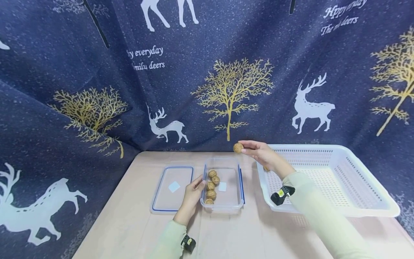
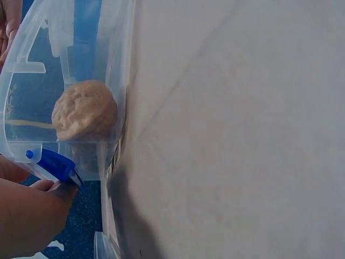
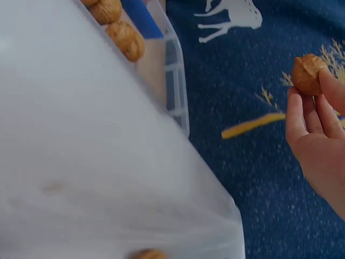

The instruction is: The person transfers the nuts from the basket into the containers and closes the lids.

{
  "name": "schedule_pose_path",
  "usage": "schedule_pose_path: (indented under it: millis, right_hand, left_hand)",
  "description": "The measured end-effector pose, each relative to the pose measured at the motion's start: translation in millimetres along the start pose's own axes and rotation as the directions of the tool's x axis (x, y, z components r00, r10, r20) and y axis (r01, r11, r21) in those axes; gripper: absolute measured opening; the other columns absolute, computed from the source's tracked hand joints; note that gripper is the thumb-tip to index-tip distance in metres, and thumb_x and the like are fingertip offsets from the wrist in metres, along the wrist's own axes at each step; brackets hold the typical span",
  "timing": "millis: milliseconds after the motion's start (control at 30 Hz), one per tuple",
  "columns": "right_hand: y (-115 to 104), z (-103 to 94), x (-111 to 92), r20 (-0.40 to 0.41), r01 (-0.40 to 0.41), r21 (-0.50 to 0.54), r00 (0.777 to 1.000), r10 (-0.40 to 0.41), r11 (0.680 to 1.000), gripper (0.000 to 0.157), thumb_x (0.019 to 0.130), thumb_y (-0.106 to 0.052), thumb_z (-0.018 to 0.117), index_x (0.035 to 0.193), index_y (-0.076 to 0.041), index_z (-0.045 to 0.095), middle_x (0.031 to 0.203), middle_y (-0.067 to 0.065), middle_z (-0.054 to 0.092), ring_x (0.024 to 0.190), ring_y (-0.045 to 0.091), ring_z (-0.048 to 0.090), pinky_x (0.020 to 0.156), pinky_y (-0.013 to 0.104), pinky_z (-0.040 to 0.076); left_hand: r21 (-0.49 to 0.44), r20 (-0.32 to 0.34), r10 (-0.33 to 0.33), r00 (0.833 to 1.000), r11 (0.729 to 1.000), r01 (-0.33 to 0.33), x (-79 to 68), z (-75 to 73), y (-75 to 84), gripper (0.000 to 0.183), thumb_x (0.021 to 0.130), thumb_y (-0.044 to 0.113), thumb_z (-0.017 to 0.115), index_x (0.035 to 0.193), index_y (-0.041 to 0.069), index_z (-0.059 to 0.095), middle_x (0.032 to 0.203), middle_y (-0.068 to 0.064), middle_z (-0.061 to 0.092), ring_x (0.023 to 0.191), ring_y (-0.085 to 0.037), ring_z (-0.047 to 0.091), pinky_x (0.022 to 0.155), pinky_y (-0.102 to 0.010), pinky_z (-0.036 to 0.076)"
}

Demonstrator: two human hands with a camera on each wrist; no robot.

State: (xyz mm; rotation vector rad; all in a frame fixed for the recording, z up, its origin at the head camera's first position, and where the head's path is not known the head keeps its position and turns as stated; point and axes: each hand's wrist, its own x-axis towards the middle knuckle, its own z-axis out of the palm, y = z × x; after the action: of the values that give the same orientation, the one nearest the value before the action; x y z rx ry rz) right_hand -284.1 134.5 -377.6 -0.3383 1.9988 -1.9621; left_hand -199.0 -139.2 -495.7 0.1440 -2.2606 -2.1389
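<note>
Head view: one walnut [image 1: 238,148], round, wrinkled brown shell; the fingers of the right hand [image 1: 263,154] pinch it aloft between box and basket. Clear plastic box [image 1: 226,207], rectangular, blue latches; holds walnuts along its left side, where the left hand's [image 1: 193,192] fingers grip the wall. Flat lid [image 1: 168,199], blue seal. White perforated basket [image 1: 336,187]. Pale tabletop [image 1: 242,233]. Navy deer-print cloth [image 1: 275,36].

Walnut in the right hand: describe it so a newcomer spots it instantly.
In the head view, find the white basket on the right. Just left of its far-left corner, the right hand pinches a brown walnut; unlike the walnuts in the clear box, it is held up.
</note>
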Motion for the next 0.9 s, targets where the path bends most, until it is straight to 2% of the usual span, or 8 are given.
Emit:
schedule_pose_path:
  millis: [200, 433, 700, 900]
  right_hand:
    - [3, 14.7, 1, 0.023, -0.014, -0.009, 1.0, 0.014, 1.0, 0.053, 0.091, -0.011, 0.066, 0.139, -0.002, 0.047, 0.14, 0.014, 0.051, 0.128, 0.026, 0.047, 0.117, 0.045, 0.025]
    - [3, 33.2, 0, 0.045, -0.028, -0.047, 0.999, 0.03, 0.999, 0.048, 0.092, -0.01, 0.064, 0.137, -0.002, 0.05, 0.136, 0.014, 0.054, 0.123, 0.023, 0.051, 0.115, 0.042, 0.03]
    - [6, 55.0, -1, 0.035, -0.048, -0.047, 0.998, 0.049, 0.998, 0.045, 0.093, -0.007, 0.061, 0.137, -0.001, 0.051, 0.135, 0.015, 0.055, 0.126, 0.03, 0.048, 0.116, 0.052, 0.025]
    - [20, 65.2, 1, 0.023, -0.037, -0.003, 0.999, 0.037, 0.999, 0.045, 0.092, -0.004, 0.061, 0.135, 0.003, 0.05, 0.121, 0.01, 0.063, 0.107, 0.016, 0.058, 0.111, 0.047, 0.034]
  left_hand:
    - [-0.003, 0.0, -0.007, 1.0, 1.0, 0.007, 0.0, 0.3, 0.1, 0.043, 0.098, 0.015, 0.053, 0.138, -0.001, 0.047, 0.145, -0.024, 0.042, 0.135, -0.043, 0.035, 0.112, -0.051, 0.031]
    - [-0.009, -0.01, -0.01, 1.0, 1.0, 0.01, 0.6, 0.3, 0.8, 0.044, 0.098, 0.016, 0.054, 0.138, -0.001, 0.048, 0.144, -0.023, 0.042, 0.135, -0.043, 0.034, 0.113, -0.051, 0.03]
    - [-0.016, -0.007, -0.009, 1.0, 1.0, 0.009, 0.9, -1.0, 0.2, 0.043, 0.098, 0.015, 0.054, 0.138, 0.0, 0.048, 0.144, -0.023, 0.042, 0.135, -0.042, 0.034, 0.113, -0.051, 0.03]
    - [-0.017, -0.009, -0.008, 1.0, 1.0, 0.008, 2.0, -0.2, -0.1, 0.043, 0.098, 0.013, 0.054, 0.138, -0.001, 0.048, 0.144, -0.024, 0.043, 0.135, -0.042, 0.036, 0.112, -0.051, 0.031]
